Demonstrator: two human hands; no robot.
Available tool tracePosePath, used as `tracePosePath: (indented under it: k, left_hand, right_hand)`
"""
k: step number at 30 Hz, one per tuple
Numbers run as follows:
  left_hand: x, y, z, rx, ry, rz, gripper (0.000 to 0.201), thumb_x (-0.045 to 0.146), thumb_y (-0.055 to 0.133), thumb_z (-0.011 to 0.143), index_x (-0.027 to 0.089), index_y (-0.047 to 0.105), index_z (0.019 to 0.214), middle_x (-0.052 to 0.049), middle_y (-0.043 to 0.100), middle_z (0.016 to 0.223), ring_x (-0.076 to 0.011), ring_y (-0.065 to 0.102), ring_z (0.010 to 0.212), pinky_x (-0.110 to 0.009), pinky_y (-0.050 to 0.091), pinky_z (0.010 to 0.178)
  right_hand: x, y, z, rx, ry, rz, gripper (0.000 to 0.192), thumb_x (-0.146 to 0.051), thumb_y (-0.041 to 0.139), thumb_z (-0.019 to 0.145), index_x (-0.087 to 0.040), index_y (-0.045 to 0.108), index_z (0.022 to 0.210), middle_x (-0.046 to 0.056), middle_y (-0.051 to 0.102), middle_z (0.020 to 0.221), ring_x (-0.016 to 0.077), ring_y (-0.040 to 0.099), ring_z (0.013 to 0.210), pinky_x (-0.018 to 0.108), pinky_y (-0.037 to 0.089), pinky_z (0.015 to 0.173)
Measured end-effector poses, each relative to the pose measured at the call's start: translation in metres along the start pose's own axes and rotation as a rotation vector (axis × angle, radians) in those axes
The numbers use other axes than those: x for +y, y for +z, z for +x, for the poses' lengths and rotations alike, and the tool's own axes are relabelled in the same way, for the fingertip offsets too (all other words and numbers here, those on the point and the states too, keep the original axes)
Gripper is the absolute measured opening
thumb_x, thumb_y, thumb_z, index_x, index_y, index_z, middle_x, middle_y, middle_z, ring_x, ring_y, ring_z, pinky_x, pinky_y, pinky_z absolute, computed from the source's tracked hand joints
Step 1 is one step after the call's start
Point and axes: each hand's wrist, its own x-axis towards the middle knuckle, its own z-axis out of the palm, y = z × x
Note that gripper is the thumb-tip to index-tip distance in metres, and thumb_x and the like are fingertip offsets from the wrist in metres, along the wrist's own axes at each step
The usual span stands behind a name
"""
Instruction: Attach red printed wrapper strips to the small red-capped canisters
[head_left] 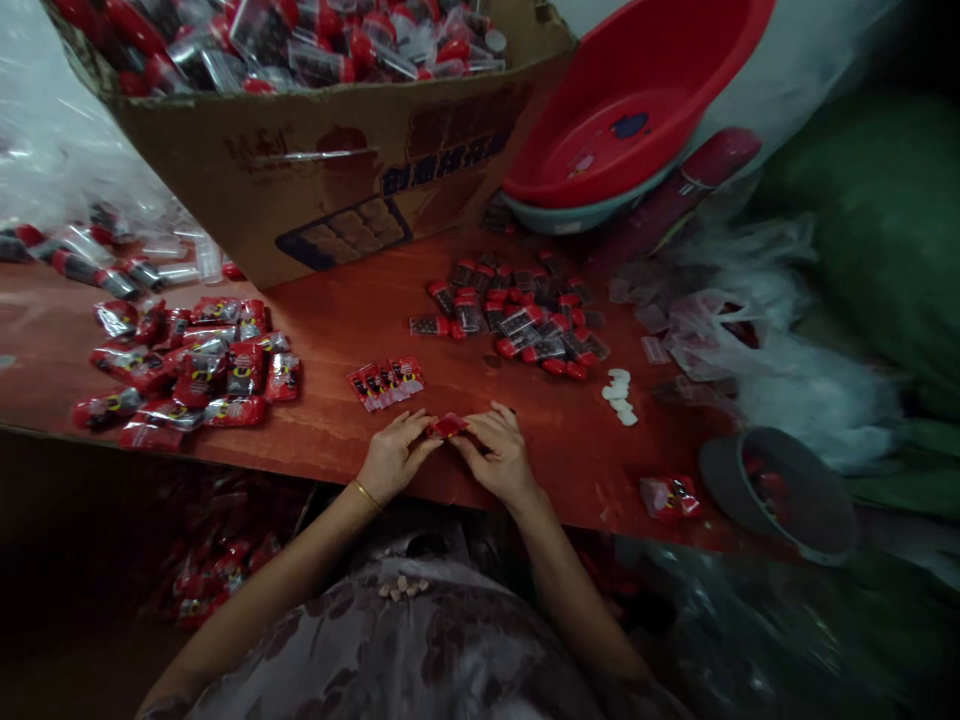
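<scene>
My left hand and my right hand meet at the near edge of the red-brown table. Together they pinch one small red item between their fingertips. Just beyond them lies a short fan of red printed packets. Farther right sits a pile of small clear-and-red pieces, with a few white round bits beside it. A heap of filled red packets lies to the left.
A big cardboard box full of wrapped pieces stands at the back. Red basins lean at the back right. Clear plastic bags, a grey bowl and a stray packet sit right.
</scene>
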Motion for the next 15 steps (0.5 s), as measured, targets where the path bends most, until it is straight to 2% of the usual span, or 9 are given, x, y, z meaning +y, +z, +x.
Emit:
tracePosePath:
  k: [7, 10, 13, 15]
  left_hand:
    - [-0.004, 0.0017, -0.0001, -0.005, 0.038, 0.138, 0.027, 0.03, 0.053, 0.086, 0.019, 0.063, 0.108, -0.008, 0.069, 0.107, -0.0239, 0.056, 0.114, -0.045, 0.04, 0.103]
    - [-0.0038, 0.0017, -0.0004, 0.0, 0.041, 0.185, 0.028, 0.029, 0.054, 0.085, 0.018, 0.062, 0.109, -0.01, 0.068, 0.109, -0.0261, 0.054, 0.117, -0.048, 0.039, 0.103]
    - [-0.0055, 0.0033, -0.0003, -0.031, 0.05, 0.197, 0.028, 0.025, 0.054, 0.084, 0.017, 0.062, 0.11, -0.01, 0.068, 0.109, -0.0271, 0.05, 0.121, -0.05, 0.036, 0.104]
    - [-0.0075, 0.0047, -0.0001, -0.051, 0.048, 0.198, 0.028, 0.023, 0.054, 0.084, 0.017, 0.061, 0.11, -0.01, 0.069, 0.107, -0.027, 0.049, 0.122, -0.051, 0.035, 0.105]
  right_hand:
    - [0.0112, 0.0018, 0.001, -0.029, -0.047, 0.022, 0.016, -0.034, 0.056, 0.086, -0.021, 0.065, 0.082, 0.0, 0.07, 0.073, 0.0148, 0.061, 0.069, 0.041, 0.035, 0.093]
    - [0.0102, 0.0005, 0.0027, -0.07, -0.035, 0.032, 0.021, -0.039, 0.057, 0.085, -0.021, 0.065, 0.09, 0.002, 0.07, 0.081, 0.0162, 0.062, 0.075, 0.04, 0.036, 0.092]
    - [0.0082, 0.0026, 0.0058, -0.102, -0.025, 0.077, 0.032, -0.046, 0.057, 0.083, -0.021, 0.064, 0.101, 0.005, 0.068, 0.091, 0.0177, 0.06, 0.085, 0.035, 0.04, 0.084]
    - [0.0087, 0.0069, 0.0069, -0.108, -0.034, 0.1, 0.032, -0.048, 0.056, 0.083, -0.02, 0.066, 0.096, 0.004, 0.067, 0.083, 0.0169, 0.059, 0.079, 0.032, 0.041, 0.076]
